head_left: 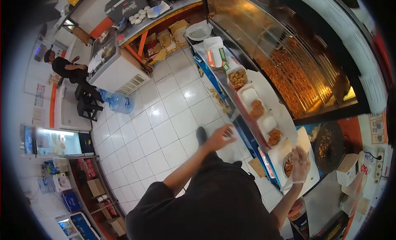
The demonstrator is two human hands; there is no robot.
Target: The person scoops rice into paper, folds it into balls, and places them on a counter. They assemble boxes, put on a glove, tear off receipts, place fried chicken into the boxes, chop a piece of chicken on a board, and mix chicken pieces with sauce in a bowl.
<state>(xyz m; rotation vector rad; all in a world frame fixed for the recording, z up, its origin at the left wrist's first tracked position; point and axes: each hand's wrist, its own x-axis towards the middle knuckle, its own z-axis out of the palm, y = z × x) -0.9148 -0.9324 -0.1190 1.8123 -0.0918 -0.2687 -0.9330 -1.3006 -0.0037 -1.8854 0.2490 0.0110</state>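
My right hand [299, 163], in a clear plastic glove, is at the right side of a round bowl [285, 176] of fried chicken pieces [288, 165]. Its fingers are bent together, and what they hold, if anything, is hidden. My left hand [222, 137] hangs in the air left of the counter, fingers loosely curved and apart, with nothing in it. Beyond the bowl, a row of open boxes holds a fried chicken piece [274, 137] beside a white rice portion [269, 123], a second chicken piece [257, 109] by more rice [249, 95], and small fried bites [238, 78].
A lit glass display cabinet [305, 75] stands along the counter's right side. A dark pan [328, 147] with crumbs is right of the cutting board [307, 149]. A water jug [119, 103] stands on the tiled floor [165, 116]. Another person [68, 70] is at the far left, near a stool [88, 101].
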